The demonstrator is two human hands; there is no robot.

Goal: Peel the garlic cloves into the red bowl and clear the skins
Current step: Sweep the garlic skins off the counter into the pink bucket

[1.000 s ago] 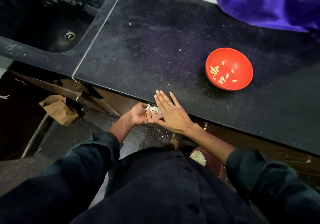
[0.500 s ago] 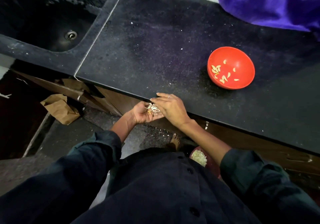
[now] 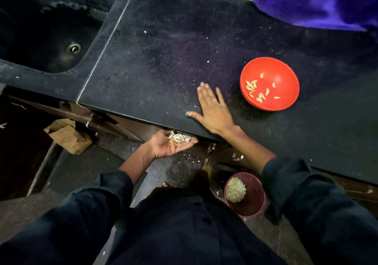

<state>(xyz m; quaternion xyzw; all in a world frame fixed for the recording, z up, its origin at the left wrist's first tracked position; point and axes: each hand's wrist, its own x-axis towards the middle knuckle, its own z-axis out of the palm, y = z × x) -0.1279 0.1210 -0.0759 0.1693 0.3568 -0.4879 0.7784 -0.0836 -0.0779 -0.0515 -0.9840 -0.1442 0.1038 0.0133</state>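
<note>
Since the earlier frame the right hand [image 3: 212, 112] has left the cupped left hand [image 3: 170, 145] at the front edge of the bench [image 3: 155, 64] and gone back out flat onto the top, fingers straight and spread, palm down, holding nothing. The left hand waits just below and in front of that edge, palm up and loosely cupped, carrying a small heap of garlic skins [image 3: 180, 137]. The red bowl [image 3: 286, 74], with peeled cloves [image 3: 258, 91] in it, stands just to the right of the right hand, apart from it. A few pale flecks lie on the bench beside the thumb. The waiting palm lies down and to the left of the flat hand, so the next sweep probably runs toward the front edge.
</note>
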